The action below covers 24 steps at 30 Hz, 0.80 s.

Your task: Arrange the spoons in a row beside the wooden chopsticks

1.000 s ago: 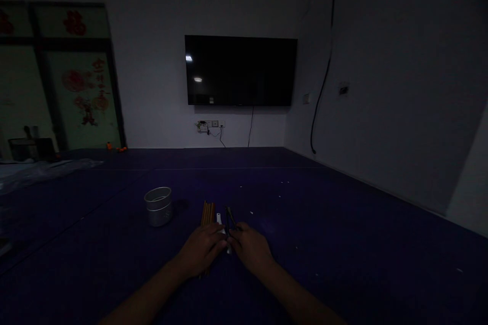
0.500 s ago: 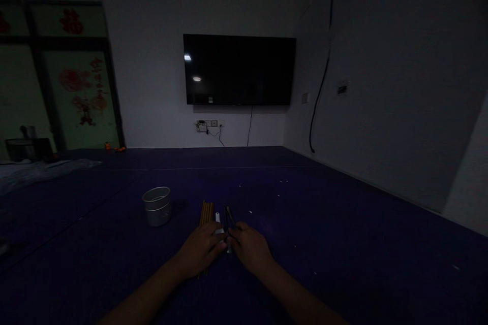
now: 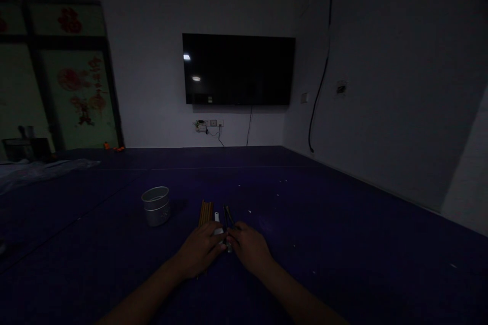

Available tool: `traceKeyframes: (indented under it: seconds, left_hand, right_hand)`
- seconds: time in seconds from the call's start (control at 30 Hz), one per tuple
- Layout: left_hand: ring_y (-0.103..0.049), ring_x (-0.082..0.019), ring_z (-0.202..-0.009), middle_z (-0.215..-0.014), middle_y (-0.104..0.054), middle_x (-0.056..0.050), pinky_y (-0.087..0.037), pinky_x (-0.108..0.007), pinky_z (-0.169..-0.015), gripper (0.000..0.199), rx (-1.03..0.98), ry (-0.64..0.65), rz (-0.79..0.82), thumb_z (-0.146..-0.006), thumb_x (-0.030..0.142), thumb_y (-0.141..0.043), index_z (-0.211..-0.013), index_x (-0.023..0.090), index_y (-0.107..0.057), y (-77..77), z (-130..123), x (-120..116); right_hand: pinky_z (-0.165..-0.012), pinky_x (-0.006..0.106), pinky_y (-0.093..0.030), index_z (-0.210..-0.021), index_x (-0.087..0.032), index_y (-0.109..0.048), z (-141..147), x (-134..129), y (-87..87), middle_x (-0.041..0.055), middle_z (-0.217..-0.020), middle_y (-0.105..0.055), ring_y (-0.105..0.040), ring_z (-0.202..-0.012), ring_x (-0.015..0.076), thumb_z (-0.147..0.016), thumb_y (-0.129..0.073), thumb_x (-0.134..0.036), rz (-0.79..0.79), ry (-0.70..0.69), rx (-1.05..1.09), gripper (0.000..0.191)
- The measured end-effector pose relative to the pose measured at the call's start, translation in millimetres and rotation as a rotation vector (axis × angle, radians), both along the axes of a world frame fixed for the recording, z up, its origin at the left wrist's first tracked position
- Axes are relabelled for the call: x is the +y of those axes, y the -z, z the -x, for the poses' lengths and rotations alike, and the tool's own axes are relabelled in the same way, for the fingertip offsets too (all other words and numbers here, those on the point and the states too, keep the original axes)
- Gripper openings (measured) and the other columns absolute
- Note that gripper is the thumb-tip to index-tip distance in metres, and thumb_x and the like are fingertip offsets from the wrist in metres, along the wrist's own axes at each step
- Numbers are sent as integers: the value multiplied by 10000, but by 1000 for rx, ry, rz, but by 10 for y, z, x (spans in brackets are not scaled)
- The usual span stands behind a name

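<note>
Several brown sticks [image 3: 206, 212] lie side by side on the dark blue surface [image 3: 183, 294], partly covered by my left hand [image 3: 201, 250]. A white-handled utensil [image 3: 217, 217] lies just right of the sticks, its lower part under my left fingers. Dark, thin utensils [image 3: 227, 214] lie beside it, and my right hand [image 3: 249, 247] touches their lower ends. The fingertips of both hands nearly meet over these pieces. What each hand grips is too dark to make out. Left of the hands stands an upright metal cup [image 3: 156, 206].
Small white scraps [image 3: 249, 212] are scattered on the surface. Clear plastic sheeting [image 3: 49, 170] and a dark box [image 3: 26, 149] are at the far left, with small orange items [image 3: 119, 149] near the door. A television [image 3: 239, 69] hangs on the back wall.
The view has shifted very slightly. Both hands stay in nearly the same place over the utensils, with only slight finger movement.
</note>
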State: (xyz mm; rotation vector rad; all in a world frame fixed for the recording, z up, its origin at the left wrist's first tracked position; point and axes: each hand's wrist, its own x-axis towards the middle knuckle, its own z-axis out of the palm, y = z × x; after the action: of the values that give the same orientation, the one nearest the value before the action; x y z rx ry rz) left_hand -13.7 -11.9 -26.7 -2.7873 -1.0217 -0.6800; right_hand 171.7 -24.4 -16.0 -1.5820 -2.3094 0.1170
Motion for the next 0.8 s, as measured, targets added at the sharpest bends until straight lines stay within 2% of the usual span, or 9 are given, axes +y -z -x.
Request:
traceKeyframes:
  seconds: [0.23,0.8]
  left_hand:
    - [-512,-214,-1133,-1242,-556,-80,-457,-374,-950,380,22,17,27,-957,404,-363,-1256,255,-546,1,-7,18]
    - [-519,-214,-1160,-1260,-561,-87,-454,-386,-966,342,2,33,28,-953,377,-387,-1191,232,-586,29,2,38]
  right_hand:
    - [-815,283,-443,-1160,-253,-647,0,16,13,70,-1126,-643,-624,-989,204,-949,-400,-289,12,8,-5,327]
    - [-791,280,-440,-1175,-270,-637,-11,26,26,70,-1117,-643,-621,-981,199,-941,-400,-289,-2,-6,-1,333]
